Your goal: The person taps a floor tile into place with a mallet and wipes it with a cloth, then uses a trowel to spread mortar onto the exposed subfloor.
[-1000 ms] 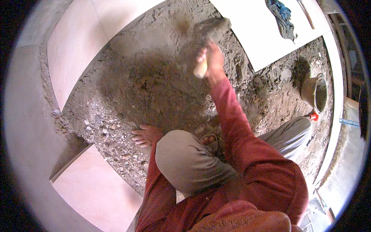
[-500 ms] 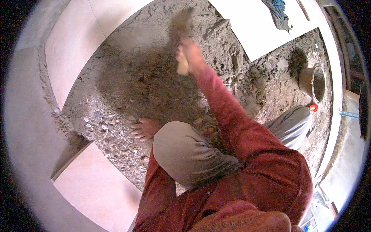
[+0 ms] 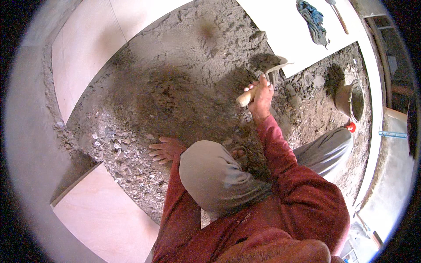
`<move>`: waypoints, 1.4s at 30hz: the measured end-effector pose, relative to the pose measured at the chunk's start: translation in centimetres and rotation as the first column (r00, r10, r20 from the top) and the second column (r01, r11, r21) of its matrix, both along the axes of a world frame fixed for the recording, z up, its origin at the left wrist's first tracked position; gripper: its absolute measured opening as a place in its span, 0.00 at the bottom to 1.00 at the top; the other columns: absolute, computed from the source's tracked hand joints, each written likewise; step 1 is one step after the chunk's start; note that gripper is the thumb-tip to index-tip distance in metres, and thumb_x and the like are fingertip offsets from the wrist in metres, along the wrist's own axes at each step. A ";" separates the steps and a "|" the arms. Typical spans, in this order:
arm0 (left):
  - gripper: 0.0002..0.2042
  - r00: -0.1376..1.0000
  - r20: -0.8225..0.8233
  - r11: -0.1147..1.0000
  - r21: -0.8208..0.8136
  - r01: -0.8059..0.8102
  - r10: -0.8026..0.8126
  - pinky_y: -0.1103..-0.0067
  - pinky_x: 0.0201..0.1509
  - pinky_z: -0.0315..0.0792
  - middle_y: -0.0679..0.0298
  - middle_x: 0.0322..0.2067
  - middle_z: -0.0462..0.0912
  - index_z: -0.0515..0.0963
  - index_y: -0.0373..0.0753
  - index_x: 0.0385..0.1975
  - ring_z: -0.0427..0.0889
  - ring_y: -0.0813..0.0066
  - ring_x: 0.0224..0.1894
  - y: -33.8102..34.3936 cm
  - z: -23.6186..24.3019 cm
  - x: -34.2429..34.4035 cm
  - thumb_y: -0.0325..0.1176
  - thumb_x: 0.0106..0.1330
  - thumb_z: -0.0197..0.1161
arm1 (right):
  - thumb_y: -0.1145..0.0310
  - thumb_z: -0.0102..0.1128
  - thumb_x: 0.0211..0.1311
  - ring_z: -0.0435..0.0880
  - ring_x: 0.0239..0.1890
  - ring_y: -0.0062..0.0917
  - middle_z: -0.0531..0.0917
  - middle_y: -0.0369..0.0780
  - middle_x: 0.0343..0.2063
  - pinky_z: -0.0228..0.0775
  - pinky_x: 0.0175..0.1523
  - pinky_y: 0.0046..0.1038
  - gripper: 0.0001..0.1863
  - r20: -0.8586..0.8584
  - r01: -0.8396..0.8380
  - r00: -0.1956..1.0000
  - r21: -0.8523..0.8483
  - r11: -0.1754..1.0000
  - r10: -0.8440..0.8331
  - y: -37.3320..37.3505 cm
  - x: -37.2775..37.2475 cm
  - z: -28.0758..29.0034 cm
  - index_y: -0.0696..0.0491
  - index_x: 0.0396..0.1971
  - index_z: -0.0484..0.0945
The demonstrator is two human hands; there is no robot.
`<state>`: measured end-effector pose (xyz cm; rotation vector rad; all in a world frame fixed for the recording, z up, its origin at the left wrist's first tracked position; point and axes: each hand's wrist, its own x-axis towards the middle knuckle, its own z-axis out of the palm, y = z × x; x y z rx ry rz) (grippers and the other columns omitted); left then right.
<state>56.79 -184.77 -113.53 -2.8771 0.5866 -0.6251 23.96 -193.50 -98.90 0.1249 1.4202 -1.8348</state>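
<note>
My right hand (image 3: 262, 97) is wrapped round the wooden handle of a trowel (image 3: 245, 97). Its blade, seen nearly edge-on, points up and to the right, by the corner of a white slab; a dark shadow lies beside it. Loose grey mortar or sand (image 3: 175, 74) spreads in front of me, rough in places and smoother toward the far left. My left hand (image 3: 165, 150) lies with fingers spread on the gravelly ground (image 3: 127, 144), just left of my bent knee. Nothing shows in that hand.
Large pale tiles lie at the far left (image 3: 83, 48), near left (image 3: 105, 210) and far right (image 3: 280, 26). On the far-right one rest a blue-grey cloth (image 3: 312, 22) and a long-handled tool (image 3: 340, 17). A bucket (image 3: 346, 98) stands right, a red-ended object (image 3: 351, 127) beside it.
My right hand has swung right and nearer with the trowel, from the middle of the mortar to beside the white slab. The left hand stays put.
</note>
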 end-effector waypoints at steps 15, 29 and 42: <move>0.30 0.999 -0.040 0.999 0.037 0.012 -0.010 0.49 0.71 0.51 0.52 0.72 0.57 0.58 0.51 0.73 0.57 0.46 0.72 0.4 -0.4 -0.1 0.58 0.75 0.41 | 0.63 0.53 0.71 0.76 0.20 0.26 0.73 0.40 0.23 0.76 0.24 0.32 0.11 -0.108 -0.721 0.684 0.048 0.691 0.721 -29.6 -4.7 -2.5 0.56 0.38 0.68; 0.30 0.998 -0.062 0.994 0.108 0.012 -0.005 0.50 0.71 0.52 0.52 0.73 0.55 0.57 0.50 0.73 0.56 0.47 0.73 0.6 -0.3 0.6 0.57 0.75 0.39 | 0.62 0.52 0.68 0.83 0.16 0.33 0.81 0.46 0.17 0.77 0.22 0.43 0.12 -0.440 -0.081 -0.787 0.768 0.636 0.432 -27.1 -11.9 -0.1 0.56 0.32 0.75; 0.32 0.982 -0.189 0.996 0.092 -0.014 0.031 0.49 0.72 0.50 0.49 0.73 0.53 0.58 0.47 0.73 0.54 0.44 0.73 0.0 1.8 0.0 0.57 0.73 0.43 | 0.59 0.57 0.69 0.66 0.16 0.15 0.70 0.28 0.16 0.58 0.19 0.21 0.13 -0.222 -0.669 0.095 0.707 0.227 0.970 -30.8 -14.0 6.1 0.52 0.29 0.74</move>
